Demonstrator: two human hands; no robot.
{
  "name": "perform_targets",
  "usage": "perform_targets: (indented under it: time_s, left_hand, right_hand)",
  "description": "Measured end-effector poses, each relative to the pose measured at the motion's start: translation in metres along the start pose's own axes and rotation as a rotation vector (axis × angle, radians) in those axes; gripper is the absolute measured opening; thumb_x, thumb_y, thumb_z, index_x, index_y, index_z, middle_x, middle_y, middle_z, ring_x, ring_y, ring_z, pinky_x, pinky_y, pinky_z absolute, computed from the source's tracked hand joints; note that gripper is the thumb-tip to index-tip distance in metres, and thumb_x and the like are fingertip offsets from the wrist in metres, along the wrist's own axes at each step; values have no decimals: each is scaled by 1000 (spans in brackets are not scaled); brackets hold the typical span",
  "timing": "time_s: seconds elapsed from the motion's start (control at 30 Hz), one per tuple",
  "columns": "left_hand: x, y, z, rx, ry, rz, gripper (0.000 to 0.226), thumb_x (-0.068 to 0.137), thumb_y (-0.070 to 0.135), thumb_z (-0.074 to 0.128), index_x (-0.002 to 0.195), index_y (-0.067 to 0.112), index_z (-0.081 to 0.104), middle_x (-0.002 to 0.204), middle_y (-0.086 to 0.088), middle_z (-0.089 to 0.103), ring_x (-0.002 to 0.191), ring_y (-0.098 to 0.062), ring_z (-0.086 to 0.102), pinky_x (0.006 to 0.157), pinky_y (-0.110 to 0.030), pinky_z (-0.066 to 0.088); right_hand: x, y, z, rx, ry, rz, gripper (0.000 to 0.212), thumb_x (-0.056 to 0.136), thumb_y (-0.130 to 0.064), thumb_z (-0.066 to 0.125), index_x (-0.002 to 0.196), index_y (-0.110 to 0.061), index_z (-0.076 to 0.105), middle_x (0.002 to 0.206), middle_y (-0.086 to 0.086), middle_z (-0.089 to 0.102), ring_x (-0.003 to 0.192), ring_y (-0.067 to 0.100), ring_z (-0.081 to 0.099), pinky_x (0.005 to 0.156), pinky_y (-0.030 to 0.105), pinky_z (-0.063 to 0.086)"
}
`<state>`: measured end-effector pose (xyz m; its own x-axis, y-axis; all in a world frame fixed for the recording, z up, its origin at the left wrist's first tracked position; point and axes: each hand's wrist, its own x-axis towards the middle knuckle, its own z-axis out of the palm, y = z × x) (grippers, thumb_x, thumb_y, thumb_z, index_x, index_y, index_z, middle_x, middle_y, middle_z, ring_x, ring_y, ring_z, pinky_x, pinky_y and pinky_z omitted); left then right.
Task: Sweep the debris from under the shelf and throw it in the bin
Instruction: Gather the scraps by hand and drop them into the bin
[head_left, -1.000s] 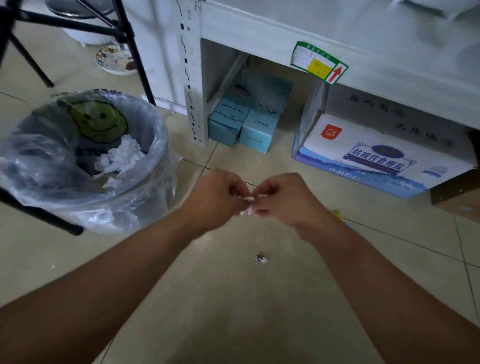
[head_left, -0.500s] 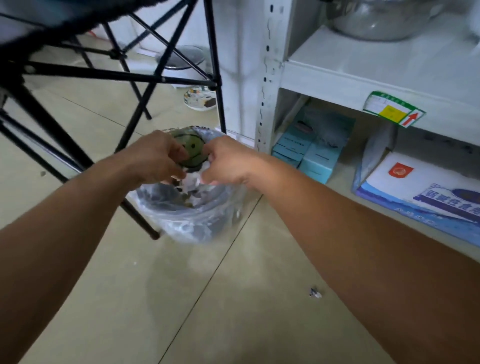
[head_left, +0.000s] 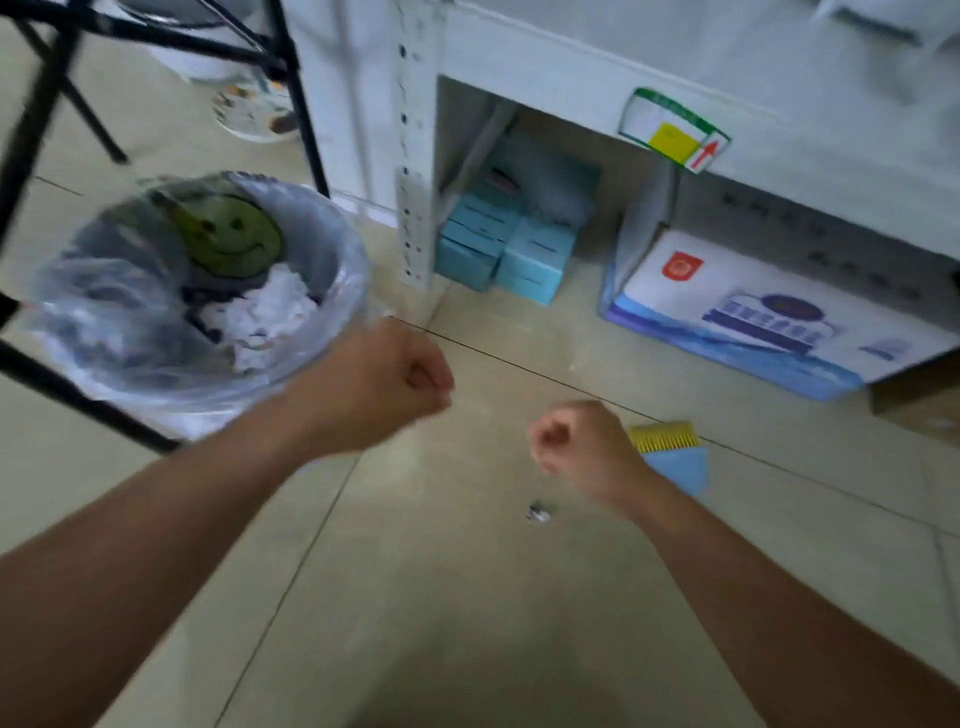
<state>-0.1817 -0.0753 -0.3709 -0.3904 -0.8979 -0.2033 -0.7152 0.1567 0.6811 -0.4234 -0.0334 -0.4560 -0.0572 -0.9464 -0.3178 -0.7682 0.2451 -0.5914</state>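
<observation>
The bin, lined with a clear bag and holding white crumpled paper, stands on the floor at the left. My left hand is curled into a fist just right of the bin's rim, with nothing visible in it. My right hand is also a closed fist, lower and further right, above the floor. A small scrap of debris lies on the tile just below my right hand. A blue dustpan with a yellow brush lies on the floor behind my right hand. The white shelf stands beyond.
Under the shelf sit light blue boxes and a white and blue carton. A brown box is at the right edge. Black stand legs cross the upper left, one bar passing under the bin. A patterned bowl lies behind.
Both hands were over the bin with white paper half a second ago; now they have pulled back to the right, closed and without paper. The view has swung back toward the shelf.
</observation>
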Motion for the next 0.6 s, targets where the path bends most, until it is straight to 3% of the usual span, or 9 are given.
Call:
perform_targets:
  time_s: [0.07,0.17,0.3,0.43,0.6]
  left_hand:
    - [8,-5,55,2,-168,15,2,79,22,77,80,23,76,66,15,68,62,0,64,65,-20,48]
    - [17,-13,133,56,-321,-30,7,83,24,73,88,22,76,85,11,68,81,-7,65,73,-20,43]
    - [28,-30,201,89,-256,-160,13,82,25,60,88,33,68,104,2,71,97,-24,68,85,-35,55]
    - [29,-28,224,139,-189,-151,17,85,18,61,95,30,68,103,3,69,93,-23,68,77,-34,55]
    - [28,-30,232,152,-127,-89,10,89,24,66,98,26,69,104,2,64,89,-22,67,75,-35,55]
  right_hand:
    - [-17,49,21,-145,-39,166,6,72,-17,68,70,-19,73,79,1,74,75,16,69,71,25,51]
    - [-37,81,49,-101,2,318,11,74,-26,66,76,-17,73,79,-1,75,75,18,70,72,30,56]
    - [-43,74,81,-13,158,298,8,77,-25,70,78,-18,69,76,-2,72,71,16,66,66,31,52]
    - [-37,73,91,1,195,257,9,80,-27,71,77,-19,68,73,-5,69,67,12,64,62,33,53]
    - [-32,76,91,-79,157,225,10,82,-15,67,82,-21,75,80,-4,74,73,14,69,70,34,57]
